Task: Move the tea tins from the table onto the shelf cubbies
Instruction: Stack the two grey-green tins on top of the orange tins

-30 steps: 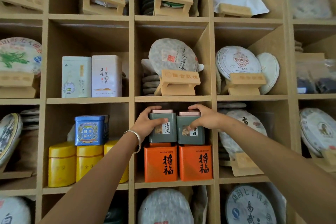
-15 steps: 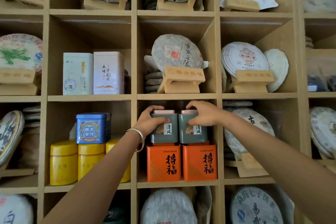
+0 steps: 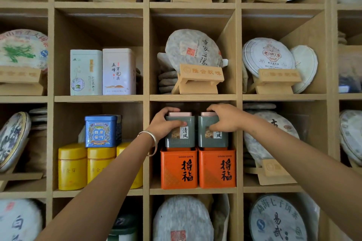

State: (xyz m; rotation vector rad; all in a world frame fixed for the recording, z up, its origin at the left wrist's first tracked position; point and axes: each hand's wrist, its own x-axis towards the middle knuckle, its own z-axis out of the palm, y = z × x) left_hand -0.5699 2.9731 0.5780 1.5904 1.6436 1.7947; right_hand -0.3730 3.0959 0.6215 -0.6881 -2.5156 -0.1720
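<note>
Since a second ago, I see both hands shifted from the tin fronts up toward the lids; the view has drifted slightly.

Item: left grey-green square metal tea tin with pink lid (image 3: 180,133), upright atop the left orange square "GOOD LUCK" tin (image 3: 178,169), middle cubby of the wooden shelf (image 3: 193,97). My left hand (image 3: 163,124) is closed round it, thumb across the front, fingers over the lid; silver bangle (image 3: 151,144) on the wrist.

Item: right grey-green square metal tea tin with pink lid (image 3: 212,135), upright atop the right orange square "GOOD LUCK" tin (image 3: 217,169), just beside its twin. My right hand (image 3: 225,118) is curled over its top and front corner, gripping it.

Neighbouring cubby, left: blue square tin (image 3: 101,131) on three yellow round canisters (image 3: 86,166). Above that: two white tall tins (image 3: 102,72).
</note>
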